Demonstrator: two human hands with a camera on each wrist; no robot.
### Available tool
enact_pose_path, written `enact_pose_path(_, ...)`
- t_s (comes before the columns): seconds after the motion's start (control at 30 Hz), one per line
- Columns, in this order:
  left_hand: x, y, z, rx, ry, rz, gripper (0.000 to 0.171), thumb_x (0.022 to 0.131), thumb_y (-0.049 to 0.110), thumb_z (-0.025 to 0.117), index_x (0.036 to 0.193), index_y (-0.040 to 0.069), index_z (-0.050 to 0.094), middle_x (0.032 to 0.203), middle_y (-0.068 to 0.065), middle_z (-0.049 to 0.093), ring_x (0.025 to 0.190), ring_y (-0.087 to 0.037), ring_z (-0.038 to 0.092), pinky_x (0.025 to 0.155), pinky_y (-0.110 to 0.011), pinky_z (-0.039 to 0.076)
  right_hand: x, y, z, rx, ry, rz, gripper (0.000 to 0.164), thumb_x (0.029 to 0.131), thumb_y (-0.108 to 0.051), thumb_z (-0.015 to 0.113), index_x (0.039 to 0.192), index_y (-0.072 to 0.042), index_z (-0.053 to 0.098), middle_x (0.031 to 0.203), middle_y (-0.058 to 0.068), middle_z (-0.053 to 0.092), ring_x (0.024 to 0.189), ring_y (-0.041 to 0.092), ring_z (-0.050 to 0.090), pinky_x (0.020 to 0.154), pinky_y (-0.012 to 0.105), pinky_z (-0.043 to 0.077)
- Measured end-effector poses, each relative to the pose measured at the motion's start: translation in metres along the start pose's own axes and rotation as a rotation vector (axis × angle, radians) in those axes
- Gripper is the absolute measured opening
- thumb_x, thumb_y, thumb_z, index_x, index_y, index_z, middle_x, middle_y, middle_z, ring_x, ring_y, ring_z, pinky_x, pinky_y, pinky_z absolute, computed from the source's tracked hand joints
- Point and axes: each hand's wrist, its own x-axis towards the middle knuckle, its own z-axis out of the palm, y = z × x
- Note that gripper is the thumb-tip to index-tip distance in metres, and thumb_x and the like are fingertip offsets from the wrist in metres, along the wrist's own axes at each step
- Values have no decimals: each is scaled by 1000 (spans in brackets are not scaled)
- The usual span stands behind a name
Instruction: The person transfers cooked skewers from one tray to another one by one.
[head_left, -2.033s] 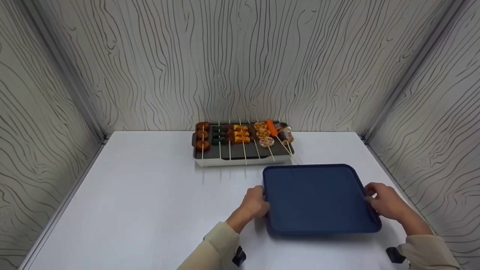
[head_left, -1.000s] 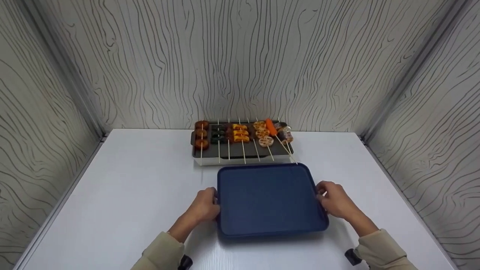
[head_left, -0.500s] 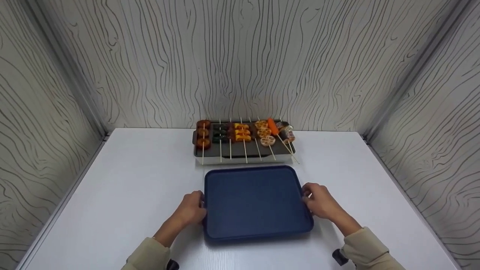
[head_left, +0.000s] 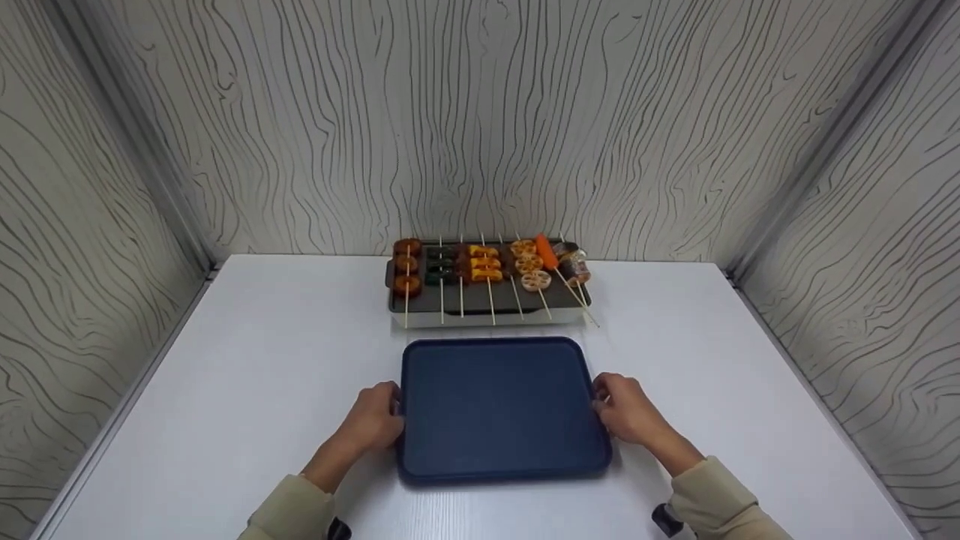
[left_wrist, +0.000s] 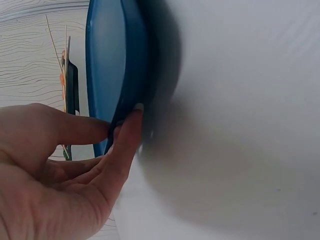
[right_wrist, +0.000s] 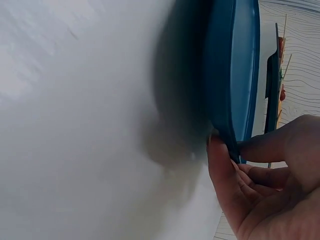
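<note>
Left hand (head_left: 373, 417) pinches the near-vertical left side of a dark blue, rectangular, round-cornered, plastic-looking tray (head_left: 502, 405), thumb over the rim and fingers beneath; right hand (head_left: 628, 409) grips the opposite side likewise. Both wrist views confirm contact.

Tray position: near the middle of the smooth white table (head_left: 285, 360), on the near side of a dark grey rectangular grill plate with a white base (head_left: 424, 301), a narrow strip of table between them.

Change over the last two seconds: tray shifts leftward from the right-hand part; far edge now runs nearly parallel to the grill front; gap to grill slightly wider. Judgement: sideways carry looks nearly finished, alignment good. Whether the underside rests on the table: cannot tell.

Food pieces on thin wooden skewers (head_left: 486, 264) lie across the grill, their arrangement unchanged.
</note>
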Motion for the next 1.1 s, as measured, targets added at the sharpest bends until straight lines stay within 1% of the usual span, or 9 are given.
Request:
enact_pose_path(0.13, 1, -3, 2, 17, 7, 2, 21, 78, -9, 58, 99, -8, 62, 73, -5, 53, 68, -20, 51, 61, -34, 43, 2, 3, 3, -38, 26, -35, 9, 87, 7, 66, 95, 5, 64, 82, 10, 65, 75, 20, 61, 65, 37, 52)
enact_pose_path(0.27, 1, -6, 4, 13, 2, 7, 18, 79, -9, 58, 97, -7, 61, 73, -5, 52, 68, -20, 51, 61, -34, 43, 3, 7, 8, -62, 16, -37, 9, 87, 7, 67, 95, 5, 64, 82, 9, 65, 78, 20, 61, 70, 39, 52)
enact_pose_path(0.57, 0, -12, 4, 19, -2, 40, 18, 83, -11, 63, 98, -6, 57, 74, -5, 54, 66, -19, 52, 60, -35, 45, 8, 8, 8, -44, -22, -30, 11, 86, 8, 68, 95, 5, 62, 81, 6, 62, 74, 19, 58, 67, 38, 50)
enact_pose_path(0.67, 0, -11, 3, 51, -10, 38, 19, 85, -9, 66, 102, -7, 58, 76, -6, 56, 67, -20, 53, 60, -36, 46, 9, 8, 8, -48, -24, -28, 11, 86, 8, 68, 95, 4, 62, 81, 7, 62, 75, 20, 58, 69, 39, 50)
enact_pose_path(0.77, -1, -10, 3, 110, -5, 42, 22, 88, -4, 68, 108, -9, 61, 81, -8, 58, 71, -21, 56, 64, -38, 49, 9, 8, 7, -52, -37, -20, 11, 87, 6, 67, 98, 5, 62, 83, 10, 63, 78, 21, 59, 71, 41, 51)
enact_pose_path(0.83, -3, -10, 5, 176, 19, 73, 28, 91, -1, 69, 115, -11, 61, 91, -11, 61, 79, -24, 60, 70, -42, 52, 9, 8, 8, -50, -44, -19, 12, 87, 6, 66, 99, 6, 63, 84, 11, 64, 78, 21, 60, 72, 42, 51)
enact_pose_path(0.93, -5, -12, 9, 300, 84, 147, 39, 95, 5, 67, 129, -12, 58, 117, -20, 61, 86, -31, 66, 75, -47, 55, 9, 8, 8, -43, -48, -15, 12, 88, 7, 65, 99, 6, 63, 84, 10, 64, 78, 21, 59, 71, 42, 51)
enact_pose_path(1.0, -7, -13, 12, 385, 114, 178, 47, 100, 10, 62, 141, -11, 51, 140, -23, 52, 81, -31, 66, 71, -47, 55, 9, 8, 8, -38, -47, -16, 12, 88, 8, 65, 99, 6, 62, 84, 9, 63, 77, 21, 59, 70, 41, 50)
enact_pose_path(1.1, -8, -16, 16, 470, 101, 173, 56, 105, 17, 55, 154, -4, 39, 161, -17, 36, 62, -24, 59, 58, -43, 51, 8, 9, 9, -33, -44, -19, 12, 88, 8, 65, 100, 6, 62, 84, 8, 63, 76, 20, 58, 70, 41, 50)
